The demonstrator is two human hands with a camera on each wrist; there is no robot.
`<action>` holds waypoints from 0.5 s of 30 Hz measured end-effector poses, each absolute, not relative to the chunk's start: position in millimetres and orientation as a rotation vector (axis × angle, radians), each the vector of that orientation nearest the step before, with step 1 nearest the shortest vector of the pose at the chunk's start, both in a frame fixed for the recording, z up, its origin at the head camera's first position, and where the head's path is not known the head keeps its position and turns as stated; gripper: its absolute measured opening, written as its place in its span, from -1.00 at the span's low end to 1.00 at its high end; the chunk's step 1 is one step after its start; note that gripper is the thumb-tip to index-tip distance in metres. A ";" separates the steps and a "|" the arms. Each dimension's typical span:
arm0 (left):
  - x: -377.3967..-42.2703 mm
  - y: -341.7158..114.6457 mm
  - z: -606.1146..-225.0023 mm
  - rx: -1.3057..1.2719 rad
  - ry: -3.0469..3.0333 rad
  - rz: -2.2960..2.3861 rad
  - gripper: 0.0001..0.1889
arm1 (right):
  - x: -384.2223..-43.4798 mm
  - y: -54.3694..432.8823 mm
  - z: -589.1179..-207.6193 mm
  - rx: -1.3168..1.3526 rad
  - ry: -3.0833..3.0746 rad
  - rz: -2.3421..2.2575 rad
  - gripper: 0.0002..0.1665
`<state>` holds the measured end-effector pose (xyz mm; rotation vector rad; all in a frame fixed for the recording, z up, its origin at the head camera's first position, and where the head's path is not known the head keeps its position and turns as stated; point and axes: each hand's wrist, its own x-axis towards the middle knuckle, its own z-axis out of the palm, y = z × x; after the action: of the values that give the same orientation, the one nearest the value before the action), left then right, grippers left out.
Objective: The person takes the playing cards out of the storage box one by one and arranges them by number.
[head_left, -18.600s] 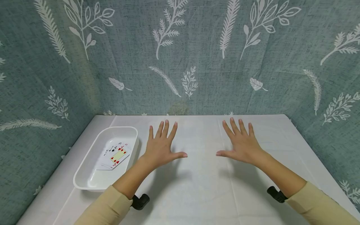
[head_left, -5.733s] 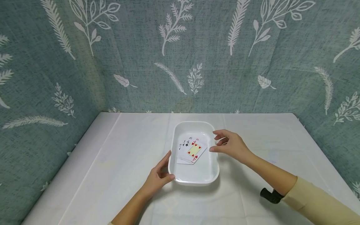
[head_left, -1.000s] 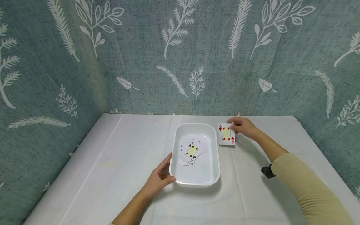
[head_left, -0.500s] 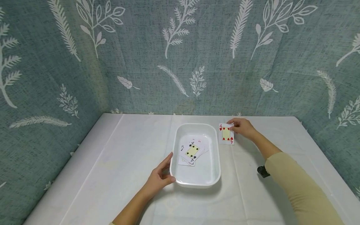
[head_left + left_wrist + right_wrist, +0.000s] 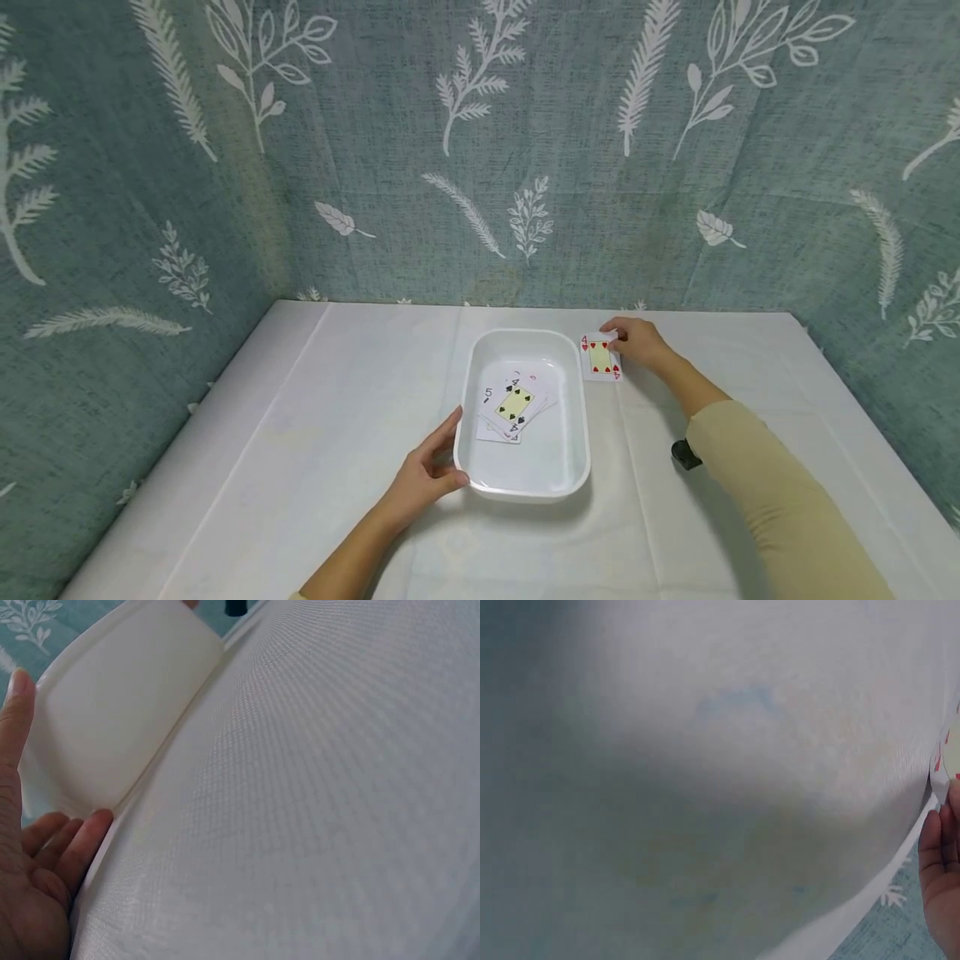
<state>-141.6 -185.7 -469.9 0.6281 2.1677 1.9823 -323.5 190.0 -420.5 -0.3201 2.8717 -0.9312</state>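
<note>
A white tray [image 5: 522,492] lies in the middle of the table with several playing cards fanned inside. On top of them, face up, is a four of spades [image 5: 514,404]. My left hand [image 5: 420,479] holds the tray's near left corner, thumb at the rim and fingers against the side. In the left wrist view those fingers [image 5: 82,844] reach the tray's lower edge. Just right of the tray's far end, my right hand [image 5: 641,342] pinches a four of hearts [image 5: 600,358] by its far right corner. That card is face up, close over the table.
The white tablecloth [image 5: 315,433] spreads around the tray. A green leaf-patterned cloth [image 5: 375,167] stands behind the table and along its sides. A black wrist camera [image 5: 685,454] hangs below the right sleeve.
Earlier the tray stood at the left and both hands were spread; it moved to the middle. The right hand took out the four of hearts, which lately shifted slightly left. The left hand stays put.
</note>
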 end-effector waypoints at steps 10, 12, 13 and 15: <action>-139.6 -184.9 -468.7 0.626 2.159 1.988 -0.10 | -325.0 187.4 -423.7 -0.267 2.889 -0.855 -0.58; -139.8 -184.6 -468.5 0.631 2.156 1.991 -0.10 | -324.8 188.3 -423.4 -0.265 2.890 -0.856 -0.55; -139.9 -184.5 -468.3 0.631 2.155 1.991 -0.10 | -324.7 188.6 -423.8 -0.260 2.890 -0.864 -0.54; -139.9 -184.4 -467.8 0.628 2.155 1.989 -0.10 | -324.2 189.6 -424.4 -0.242 2.893 -0.891 -0.52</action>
<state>-139.9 -184.4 -467.8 0.6282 2.1547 1.9892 -324.2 189.6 -424.4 -0.2423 2.8929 -0.8905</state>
